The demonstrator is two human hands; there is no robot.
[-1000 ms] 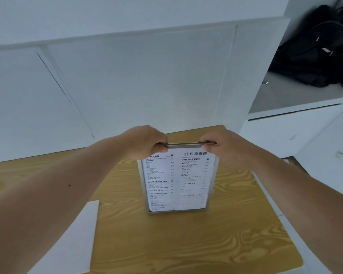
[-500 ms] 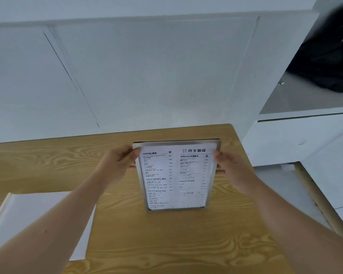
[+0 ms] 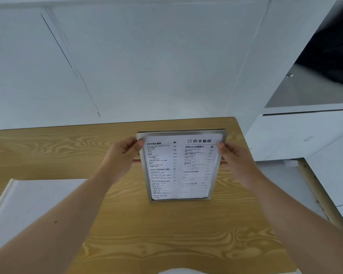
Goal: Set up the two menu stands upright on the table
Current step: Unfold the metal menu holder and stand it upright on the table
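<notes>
Your table [image 3: 127,234]: yellow-tan wood, bold swirling grain. Menu stand [image 3: 181,167] you hold: silver-grey frame, white sheet, black print in two columns. Flat stand [image 3: 34,210] at your left: plain white. Wall [image 3: 147,56]: white. Bag [image 3: 333,56]: black.

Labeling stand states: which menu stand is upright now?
The framed menu stand, gripped at both side edges by the hands; the white one lies flat at table's left.

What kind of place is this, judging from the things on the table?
Probably a café or a mock-up of one: the menu stand lists coffee, fruit drinks and tea with prices, and it stands on a small wooden table.
</notes>
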